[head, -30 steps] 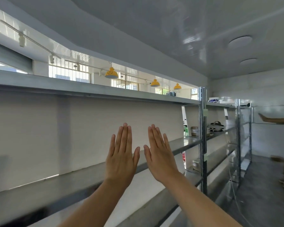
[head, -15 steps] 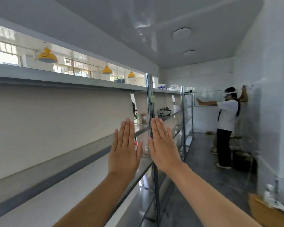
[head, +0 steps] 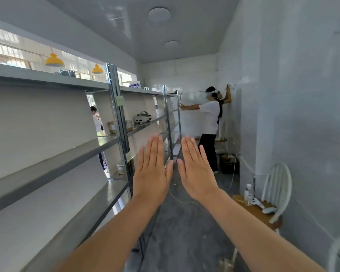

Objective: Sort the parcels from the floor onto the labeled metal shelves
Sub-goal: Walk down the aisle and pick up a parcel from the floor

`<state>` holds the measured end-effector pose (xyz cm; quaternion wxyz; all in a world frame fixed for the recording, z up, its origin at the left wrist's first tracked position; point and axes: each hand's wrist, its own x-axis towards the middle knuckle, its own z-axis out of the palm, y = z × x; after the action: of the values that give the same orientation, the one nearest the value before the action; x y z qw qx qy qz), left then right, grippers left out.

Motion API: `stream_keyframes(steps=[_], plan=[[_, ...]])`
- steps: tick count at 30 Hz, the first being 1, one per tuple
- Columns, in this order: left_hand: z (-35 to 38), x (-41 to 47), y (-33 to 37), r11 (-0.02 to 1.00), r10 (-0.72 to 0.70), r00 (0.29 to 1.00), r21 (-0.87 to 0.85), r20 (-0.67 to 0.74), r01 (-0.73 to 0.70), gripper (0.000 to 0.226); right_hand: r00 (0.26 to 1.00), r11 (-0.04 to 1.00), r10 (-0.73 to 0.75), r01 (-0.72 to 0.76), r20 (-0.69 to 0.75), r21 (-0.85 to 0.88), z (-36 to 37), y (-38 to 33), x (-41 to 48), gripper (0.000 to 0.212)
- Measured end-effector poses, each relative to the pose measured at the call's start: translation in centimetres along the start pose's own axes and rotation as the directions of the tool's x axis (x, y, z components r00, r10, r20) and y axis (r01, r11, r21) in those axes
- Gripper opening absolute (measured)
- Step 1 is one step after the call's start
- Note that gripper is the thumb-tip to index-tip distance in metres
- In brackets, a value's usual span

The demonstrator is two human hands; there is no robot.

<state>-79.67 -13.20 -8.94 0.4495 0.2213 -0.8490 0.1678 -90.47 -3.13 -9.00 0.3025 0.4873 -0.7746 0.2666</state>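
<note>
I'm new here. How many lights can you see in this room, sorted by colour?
yellow hanging lamps: 2
white round ceiling lights: 2
Total: 4

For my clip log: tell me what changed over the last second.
The view swung right, from facing the metal shelves to looking along them; a person at the far wall and a white chair came into view. Nothing was taken hold of or let go. The left hand and right hand stayed raised side by side, flat, fingers straight, empty.
</note>
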Motion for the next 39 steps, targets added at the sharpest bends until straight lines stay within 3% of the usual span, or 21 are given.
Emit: stream_keyframes(steps=[8, 15, 22, 39], plan=[[5.6, -0.4, 6.7, 0.985, 0.067, 0.994, -0.166, 0.085, -0.052, 0.068, 0.991, 0.990, 0.128, -0.125, 0.045, -0.064, 0.9, 6.5, -2.7, 0.060], [10.1, -0.5, 8.3, 0.957, 0.123, 0.981, -0.281, 0.147, -0.078, 0.067, 0.970, 0.967, 0.213, -0.194, 0.114, -0.163, 3.0, 10.0, -3.9, 0.059], [14.7, 1.1, 7.4, 0.919, 0.174, 0.971, -0.381, 0.167, -0.099, 0.067, 0.931, 0.921, 0.317, -0.257, 0.182, -0.294, 5.8, 11.8, -2.7, 0.060], [25.3, 2.4, 2.2, 0.856, 0.246, 0.944, -0.506, 0.219, -0.106, 0.070, 0.869, 0.853, 0.455, -0.364, 0.191, -0.374, 14.6, 11.6, 0.7, 0.060]])
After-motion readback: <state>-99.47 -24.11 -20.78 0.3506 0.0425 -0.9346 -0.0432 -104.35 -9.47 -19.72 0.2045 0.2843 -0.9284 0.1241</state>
